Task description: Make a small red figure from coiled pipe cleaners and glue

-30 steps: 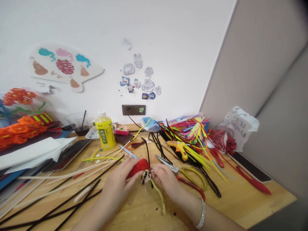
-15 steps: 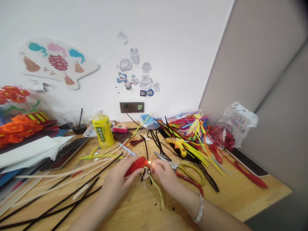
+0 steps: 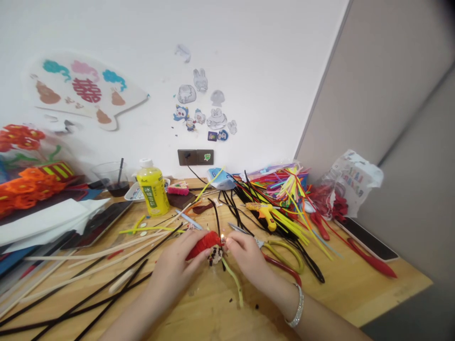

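My left hand (image 3: pixel 183 253) is closed around a red fuzzy pipe-cleaner craft (image 3: pixel 202 246), which has a cream, black-spotted part (image 3: pixel 215 255) at its right end. Fingers of my right hand (image 3: pixel 245 253) are wrapped round a lighter (image 3: pixel 223 240), mostly hidden by them. A small flame (image 3: pixel 222 236) burns at its tip, right beside the red craft; whether it touches the fibres I cannot tell. Below the hands, a pale yellow-green pipe cleaner (image 3: pixel 234 282) trails toward the front of the table. Scissors (image 3: pixel 280 251) with yellow and red handles lie just right of my right hand.
A yellow glue gun (image 3: pixel 263 213) lies behind the scissors, near bundles of coloured pipe cleaners (image 3: pixel 280 182). Black pipe cleaners (image 3: pixel 88 303) and cream ones spread across the left. A yellow drink bottle (image 3: pixel 152 189) and a plastic cup (image 3: pixel 115 180) stand at the back left.
The flame looks smaller and has shifted slightly up and right from the red craft. Both hands keep their holds; the whole view has shifted a little.
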Demonstrator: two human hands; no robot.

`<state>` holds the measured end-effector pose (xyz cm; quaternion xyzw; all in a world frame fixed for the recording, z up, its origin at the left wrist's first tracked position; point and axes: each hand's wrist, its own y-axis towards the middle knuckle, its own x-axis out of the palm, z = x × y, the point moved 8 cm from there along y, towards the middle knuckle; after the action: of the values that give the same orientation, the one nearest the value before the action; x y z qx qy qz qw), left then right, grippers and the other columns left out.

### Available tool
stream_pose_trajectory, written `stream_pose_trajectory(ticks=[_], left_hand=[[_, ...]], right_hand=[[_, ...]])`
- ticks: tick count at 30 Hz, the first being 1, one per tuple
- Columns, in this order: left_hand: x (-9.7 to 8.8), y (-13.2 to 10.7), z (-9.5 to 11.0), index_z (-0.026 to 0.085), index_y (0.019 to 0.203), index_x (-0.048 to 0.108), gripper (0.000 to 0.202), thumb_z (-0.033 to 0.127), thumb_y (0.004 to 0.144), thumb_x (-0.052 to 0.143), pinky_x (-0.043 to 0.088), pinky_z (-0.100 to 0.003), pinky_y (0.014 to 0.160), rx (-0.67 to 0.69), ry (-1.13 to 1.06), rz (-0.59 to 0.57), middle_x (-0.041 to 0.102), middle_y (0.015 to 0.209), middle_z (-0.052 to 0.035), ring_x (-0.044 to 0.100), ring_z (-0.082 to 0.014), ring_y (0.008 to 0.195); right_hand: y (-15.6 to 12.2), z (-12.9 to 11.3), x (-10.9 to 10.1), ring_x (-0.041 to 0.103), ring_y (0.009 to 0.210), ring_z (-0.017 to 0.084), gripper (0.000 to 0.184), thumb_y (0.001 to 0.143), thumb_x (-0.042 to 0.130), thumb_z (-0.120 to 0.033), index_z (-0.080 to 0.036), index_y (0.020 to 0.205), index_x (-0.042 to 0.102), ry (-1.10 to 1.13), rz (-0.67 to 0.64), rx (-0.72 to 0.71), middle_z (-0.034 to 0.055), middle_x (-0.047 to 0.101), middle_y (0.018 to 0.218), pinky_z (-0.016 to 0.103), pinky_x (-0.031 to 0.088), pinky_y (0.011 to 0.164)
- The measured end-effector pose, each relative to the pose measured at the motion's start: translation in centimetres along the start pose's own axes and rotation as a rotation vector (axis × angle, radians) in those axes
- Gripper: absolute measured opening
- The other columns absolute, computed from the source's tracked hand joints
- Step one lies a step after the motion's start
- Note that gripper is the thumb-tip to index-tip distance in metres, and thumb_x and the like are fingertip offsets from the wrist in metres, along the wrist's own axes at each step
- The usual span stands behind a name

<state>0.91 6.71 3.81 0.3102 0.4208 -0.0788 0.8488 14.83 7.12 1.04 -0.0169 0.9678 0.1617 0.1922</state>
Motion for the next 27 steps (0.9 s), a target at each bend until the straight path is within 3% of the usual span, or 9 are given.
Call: stream_pose_trajectory(ticks=[17,23,27], left_hand=[[0.0,0.0,0.2,0.021,0.105,0.061,0.03,0.036,0.081,0.051,0.049,-0.034,0.079,-0.001,-0.055,-0.03,0.067,0.099,-0.0079,0.062,-0.0226,0.09],[-0.1,0.1,-0.3,0.02,0.099,0.059,0.028,0.036,0.078,0.054,0.049,-0.035,0.079,-0.096,-0.232,0.012,0.067,0.098,-0.0083,0.062,-0.0234,0.09],[-0.5,-0.1,-1.0,0.02,0.096,0.058,0.027,0.036,0.074,0.057,0.047,-0.037,0.085,-0.166,-0.377,0.094,0.067,0.1,-0.008,0.06,-0.0243,0.095]], right_hand=[[-0.2,-1.3,-0.6,0.044,0.06,0.011,0.021,0.08,0.044,-0.022,-0.017,0.06,0.05,-0.173,-0.001,-0.079,-0.0031,0.048,0.06,0.021,0.032,0.056],[0.4,-0.6,-1.9,0.044,0.057,0.011,0.029,0.085,0.041,-0.031,-0.018,0.061,0.05,-0.141,0.068,-0.023,-0.004,0.048,0.057,0.021,0.03,0.054],[0.4,-0.2,-1.6,0.046,0.055,0.012,0.026,0.08,0.051,-0.032,-0.018,0.061,0.059,-0.372,0.003,-0.041,-0.0009,0.056,0.056,0.024,0.03,0.055]])
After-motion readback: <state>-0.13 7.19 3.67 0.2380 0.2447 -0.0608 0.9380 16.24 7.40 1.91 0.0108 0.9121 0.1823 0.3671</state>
